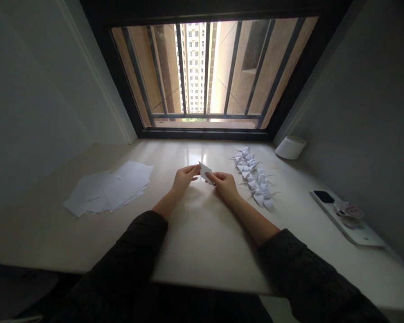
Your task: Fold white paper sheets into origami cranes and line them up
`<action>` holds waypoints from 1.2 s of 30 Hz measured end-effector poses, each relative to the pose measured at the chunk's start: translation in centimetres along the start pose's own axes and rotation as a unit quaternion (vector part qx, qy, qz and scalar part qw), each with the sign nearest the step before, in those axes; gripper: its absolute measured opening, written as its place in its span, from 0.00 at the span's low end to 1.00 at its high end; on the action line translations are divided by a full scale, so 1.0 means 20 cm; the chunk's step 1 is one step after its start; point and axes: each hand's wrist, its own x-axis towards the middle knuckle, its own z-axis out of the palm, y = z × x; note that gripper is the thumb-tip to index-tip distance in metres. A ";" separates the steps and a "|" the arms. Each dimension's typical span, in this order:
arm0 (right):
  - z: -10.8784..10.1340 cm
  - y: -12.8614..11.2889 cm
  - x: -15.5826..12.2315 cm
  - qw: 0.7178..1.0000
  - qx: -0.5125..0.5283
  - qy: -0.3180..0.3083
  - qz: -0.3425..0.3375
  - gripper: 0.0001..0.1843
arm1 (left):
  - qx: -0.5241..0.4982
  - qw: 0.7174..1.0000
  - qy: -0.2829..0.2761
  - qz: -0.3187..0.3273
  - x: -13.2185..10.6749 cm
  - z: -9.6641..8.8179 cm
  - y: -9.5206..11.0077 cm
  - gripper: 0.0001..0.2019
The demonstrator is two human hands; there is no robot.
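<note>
Between both hands, just above the sill, is a small folded piece of white paper [205, 171]. My left hand [186, 176] pinches its left corner with thumb and fingertips. On the paper's right side, my right hand [224, 183] grips it, the thumb lying across its face. Right of my hands stand several folded white paper cranes [254, 177], grouped in close rows. To the left lies a loose, fanned pile of white paper sheets [128, 181]. My fingers partly cover the folded piece's lower edge.
A pale, glossy window sill [202, 242] is the work surface. At the far right lies a phone [348, 220] with a round grip on its back. Near the right wall leans a white cylindrical object [290, 148]. Behind is a dark-framed window [205, 133] with bars outside.
</note>
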 end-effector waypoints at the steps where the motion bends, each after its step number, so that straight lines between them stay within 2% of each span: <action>1: 0.00 0.00 0.00 1.000 0.003 0.003 0.000 0.21 | 0.020 0.999 -0.031 -0.003 -0.01 0.01 -0.01 0.22; 4: 0.00 0.01 0.00 1.000 -0.001 -0.003 -0.005 0.22 | 0.052 0.997 -0.061 -0.002 -0.02 0.03 -0.03 0.21; 8: 0.00 0.01 0.01 1.000 -0.011 -0.018 -0.017 0.22 | 0.052 0.998 -0.037 -0.002 -0.02 0.02 -0.04 0.19; 18: 0.01 0.01 0.00 0.999 -0.017 -0.027 -0.032 0.23 | -0.048 0.998 -0.018 -0.036 -0.05 0.07 -0.01 0.18; 24: 0.02 0.00 -0.02 0.999 -0.009 -0.036 -0.031 0.21 | -0.036 0.999 -0.028 -0.006 -0.04 0.08 -0.03 0.22; 27: 0.02 0.01 -0.02 0.997 -0.034 -0.038 -0.054 0.21 | -0.062 0.997 -0.046 0.002 -0.05 0.09 -0.03 0.24; 32: 0.01 0.01 -0.02 0.991 -0.087 -0.027 -0.095 0.22 | -0.085 0.994 -0.063 0.003 -0.05 0.10 -0.03 0.24; 36: 0.01 0.01 -0.02 0.991 -0.100 -0.024 -0.090 0.23 | -0.099 0.993 -0.058 -0.006 -0.05 0.10 -0.02 0.22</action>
